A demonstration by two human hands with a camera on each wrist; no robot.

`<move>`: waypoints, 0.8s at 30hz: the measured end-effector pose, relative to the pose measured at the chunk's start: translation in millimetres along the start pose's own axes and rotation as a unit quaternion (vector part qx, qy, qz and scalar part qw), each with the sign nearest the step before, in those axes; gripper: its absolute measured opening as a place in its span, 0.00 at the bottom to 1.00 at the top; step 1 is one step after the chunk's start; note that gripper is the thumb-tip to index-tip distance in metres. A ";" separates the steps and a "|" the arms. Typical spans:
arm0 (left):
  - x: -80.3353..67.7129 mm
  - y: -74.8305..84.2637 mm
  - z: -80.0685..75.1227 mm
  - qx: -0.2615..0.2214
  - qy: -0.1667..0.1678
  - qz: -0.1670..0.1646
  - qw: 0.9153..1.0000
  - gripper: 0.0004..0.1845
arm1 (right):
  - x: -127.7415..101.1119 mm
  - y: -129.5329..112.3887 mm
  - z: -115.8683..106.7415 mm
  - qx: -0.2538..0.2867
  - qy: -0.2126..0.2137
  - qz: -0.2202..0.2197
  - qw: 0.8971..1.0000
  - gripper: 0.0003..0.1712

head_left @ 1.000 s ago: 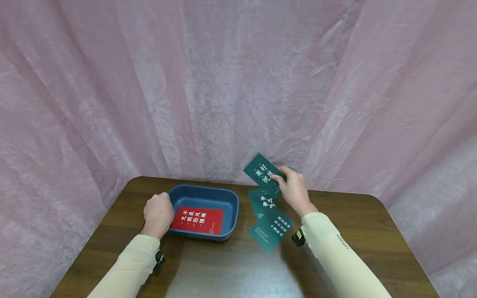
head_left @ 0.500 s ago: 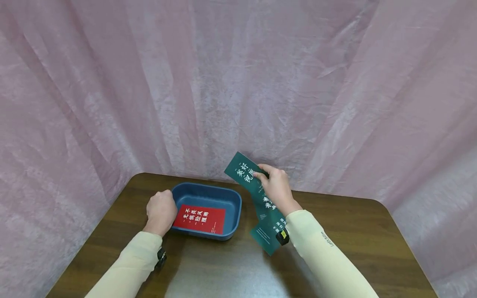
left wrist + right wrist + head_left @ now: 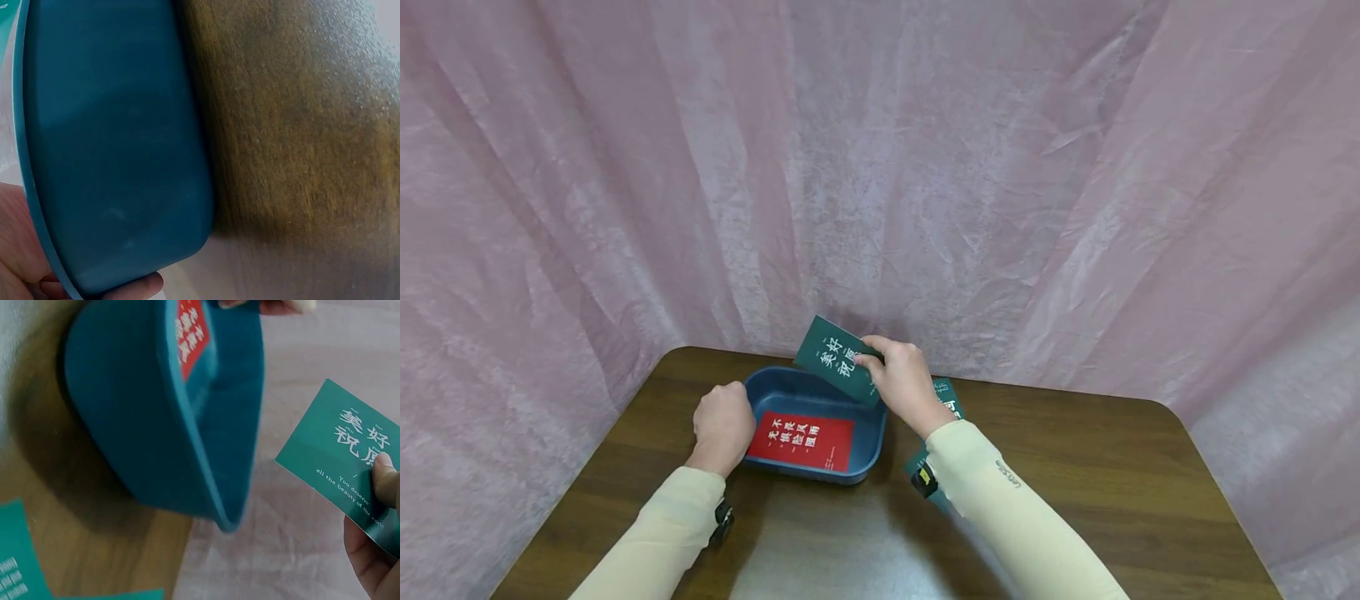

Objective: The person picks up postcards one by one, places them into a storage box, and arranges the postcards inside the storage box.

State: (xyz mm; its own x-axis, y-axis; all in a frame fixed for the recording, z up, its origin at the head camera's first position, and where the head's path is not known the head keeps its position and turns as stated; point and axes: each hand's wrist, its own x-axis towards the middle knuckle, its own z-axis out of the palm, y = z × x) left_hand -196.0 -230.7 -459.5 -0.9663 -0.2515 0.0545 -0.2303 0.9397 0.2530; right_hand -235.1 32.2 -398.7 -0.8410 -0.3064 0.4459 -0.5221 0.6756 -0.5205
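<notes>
My left hand (image 3: 724, 423) grips the left end of a blue plastic tray (image 3: 871, 454); in the left wrist view the fingers (image 3: 140, 287) curl at the wall of the tray (image 3: 119, 156). Inside lies a red card (image 3: 805, 442) with white Chinese characters. Between thumb and fingers my right hand (image 3: 906, 379) pinches a green card (image 3: 831, 354) by its right end, tilted over the back right of the tray. White lettering covers the green card (image 3: 340, 453) in the right wrist view. Right of the tray, other green cards (image 3: 947, 396) lie partly hidden under my right forearm.
The wooden table (image 3: 1075, 467) has rounded far corners. A pink curtain (image 3: 925, 183) hangs directly behind its far edge. Loose green cards (image 3: 22, 562) lie on the table near the tray in the right wrist view.
My right hand has carried the green card leftward, from above the other green cards to over the tray. My left hand keeps its grip on the tray.
</notes>
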 end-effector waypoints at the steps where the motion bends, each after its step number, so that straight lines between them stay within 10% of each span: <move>1: -0.1 0.7 0.3 0.000 -0.002 -0.001 1.000 0.21 | -1.2 -0.7 2.5 0.000 -0.007 -0.002 1.000 0.18; 24: -1.2 1.9 2.6 -0.001 0.010 0.008 1.000 0.21 | -18.5 -21.9 54.8 -0.060 -0.166 -0.016 0.984 0.20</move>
State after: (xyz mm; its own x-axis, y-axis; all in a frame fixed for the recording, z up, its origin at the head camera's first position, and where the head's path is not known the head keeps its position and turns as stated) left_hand -195.6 -228.0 -461.7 -0.9672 -0.2418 0.0775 -0.2155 0.9432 0.2529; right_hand -215.9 -13.7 -435.4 -0.8351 -0.5168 0.1885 -0.5450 0.7305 -0.4115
